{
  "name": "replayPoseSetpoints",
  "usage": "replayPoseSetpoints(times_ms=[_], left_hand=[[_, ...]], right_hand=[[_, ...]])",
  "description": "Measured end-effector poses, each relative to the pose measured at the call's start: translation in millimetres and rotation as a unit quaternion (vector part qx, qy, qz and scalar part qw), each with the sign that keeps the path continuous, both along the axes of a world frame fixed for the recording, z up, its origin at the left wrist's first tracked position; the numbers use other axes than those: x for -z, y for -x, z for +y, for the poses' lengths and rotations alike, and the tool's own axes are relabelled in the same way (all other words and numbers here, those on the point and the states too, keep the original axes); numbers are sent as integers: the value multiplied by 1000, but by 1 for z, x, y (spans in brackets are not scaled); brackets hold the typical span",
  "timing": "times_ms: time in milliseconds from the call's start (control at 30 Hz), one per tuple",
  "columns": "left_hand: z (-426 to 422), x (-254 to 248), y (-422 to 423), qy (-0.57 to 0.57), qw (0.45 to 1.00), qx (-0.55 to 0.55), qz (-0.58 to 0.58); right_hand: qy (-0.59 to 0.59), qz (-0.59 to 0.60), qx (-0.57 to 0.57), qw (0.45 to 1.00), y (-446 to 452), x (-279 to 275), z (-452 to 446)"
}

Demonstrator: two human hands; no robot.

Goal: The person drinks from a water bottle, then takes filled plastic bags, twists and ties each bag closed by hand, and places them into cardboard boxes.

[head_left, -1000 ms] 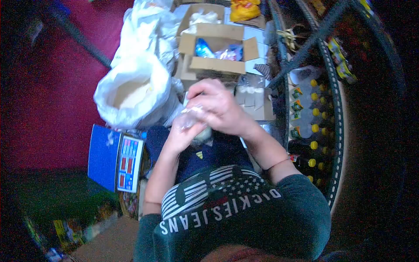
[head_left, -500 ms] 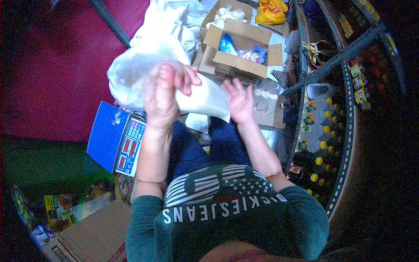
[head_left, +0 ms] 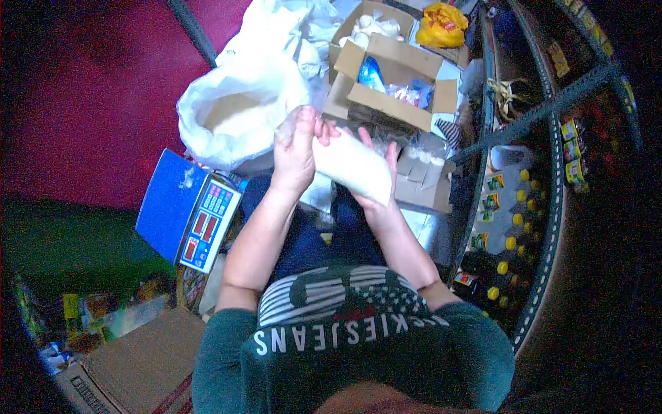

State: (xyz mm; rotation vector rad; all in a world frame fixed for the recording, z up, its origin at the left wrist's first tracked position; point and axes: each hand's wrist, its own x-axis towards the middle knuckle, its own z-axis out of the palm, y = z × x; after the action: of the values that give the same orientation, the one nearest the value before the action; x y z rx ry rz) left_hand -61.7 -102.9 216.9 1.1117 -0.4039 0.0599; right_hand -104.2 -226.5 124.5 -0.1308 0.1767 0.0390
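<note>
A clear plastic bag packed with white grains (head_left: pixel 355 165) lies slanted between my hands. My left hand (head_left: pixel 298 150) is closed around its gathered top end. Against the bag's lower right side rests my right hand (head_left: pixel 380 200), its fingers spread and partly hidden behind the bag. Just beyond my left hand stands a large open white sack (head_left: pixel 196 141) with pale grains inside. A blue digital scale (head_left: pixel 172 207) is to the left of my forearm.
An open carton (head_left: pixel 445 95) with blue and pink packets lies ahead, beside another carton (head_left: pixel 336 55) of white bundles. A yellow bag (head_left: pixel 441 26) is behind them. Yellow-capped bottles (head_left: pixel 510 243) line a metal shelf at right. Cardboard (head_left: pixel 141 355) lies at lower left.
Earlier both hands were together at a bag's top; then they parted, the right one spread beside the filled bag. Now the right hand touches the bag, and the view has shifted slightly.
</note>
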Motion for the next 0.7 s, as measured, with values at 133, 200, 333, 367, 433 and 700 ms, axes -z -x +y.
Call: replayPoseSetpoints(times_ms=[133, 200, 333, 367, 433, 700], left_hand=[[13, -31, 10, 53, 997, 45, -42], [24, -49, 8, 74, 990, 51, -106], [2, -9, 19, -129, 988, -15, -79], [-2, -8, 16, -55, 998, 26, -15], [1, -19, 13, 31, 997, 55, -33], [-23, 3, 20, -44, 997, 70, 3]], right_hand=[[54, -51, -69, 995, 4, -2, -3], [29, 13, 3, 999, -1, 15, -11], [-62, -16, 3, 998, 3, 14, 7], [-105, -66, -7, 992, -2, 8, 6], [-33, -26, -11, 999, 7, -23, 1], [-107, -190, -60, 974, 12, 14, 1]])
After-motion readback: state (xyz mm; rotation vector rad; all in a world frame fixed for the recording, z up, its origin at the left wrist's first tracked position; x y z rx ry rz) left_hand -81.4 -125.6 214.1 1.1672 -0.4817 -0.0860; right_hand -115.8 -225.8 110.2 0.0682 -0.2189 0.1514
